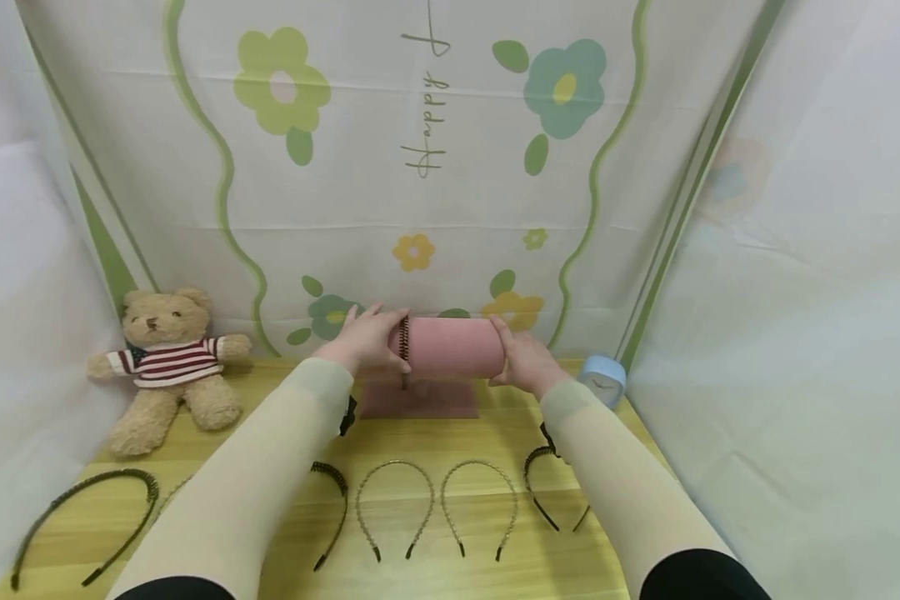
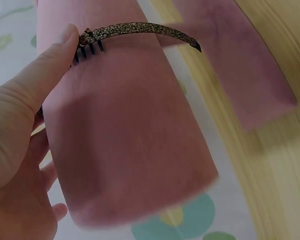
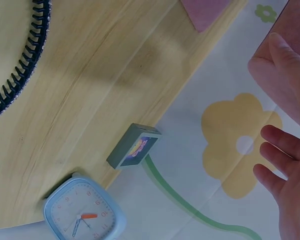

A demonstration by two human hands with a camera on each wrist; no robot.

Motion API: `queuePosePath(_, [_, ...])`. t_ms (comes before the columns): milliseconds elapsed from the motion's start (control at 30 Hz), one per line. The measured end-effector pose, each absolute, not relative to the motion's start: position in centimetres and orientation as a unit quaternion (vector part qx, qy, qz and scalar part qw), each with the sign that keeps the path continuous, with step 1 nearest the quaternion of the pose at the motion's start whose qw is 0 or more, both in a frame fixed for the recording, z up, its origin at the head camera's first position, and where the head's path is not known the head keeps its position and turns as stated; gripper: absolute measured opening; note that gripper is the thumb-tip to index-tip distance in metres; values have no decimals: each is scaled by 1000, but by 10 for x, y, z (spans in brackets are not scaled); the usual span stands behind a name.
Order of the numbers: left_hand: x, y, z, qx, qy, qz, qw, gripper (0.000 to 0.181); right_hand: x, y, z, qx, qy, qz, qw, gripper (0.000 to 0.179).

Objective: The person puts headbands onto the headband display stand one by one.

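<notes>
A pink padded roll stands on a flat pink base at the back of the table. Over its left part sits a speckled dark headband with comb teeth, one tip sticking out past the roll. My left hand holds this headband against the roll, thumb at the band in the left wrist view and fingers behind. My right hand holds the roll's right end. In the right wrist view its thumb lies on the pink surface, while the other fingers are loosely bent beside it.
Several headbands lie along the table front, including a dark one and two beaded ones. A teddy bear sits back left. Back right are a blue clock and a small dark green box. Cloth walls surround the table.
</notes>
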State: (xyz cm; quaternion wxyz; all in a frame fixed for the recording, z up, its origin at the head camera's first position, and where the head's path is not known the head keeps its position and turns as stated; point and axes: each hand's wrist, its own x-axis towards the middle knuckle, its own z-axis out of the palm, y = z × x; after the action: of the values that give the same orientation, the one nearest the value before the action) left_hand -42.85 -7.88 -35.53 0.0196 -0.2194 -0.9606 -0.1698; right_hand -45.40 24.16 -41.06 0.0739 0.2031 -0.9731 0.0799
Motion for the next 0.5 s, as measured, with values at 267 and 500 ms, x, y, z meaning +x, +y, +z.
queuePosePath(267, [-434,-54,-359,-236,-958,-163,16,106,-454,239,-412,205,-973,81,68,130])
queuePosePath(500, [-437,-36,-361,-238,-958,-157,11,106,-453,241,-410,206,-973,77,70,131])
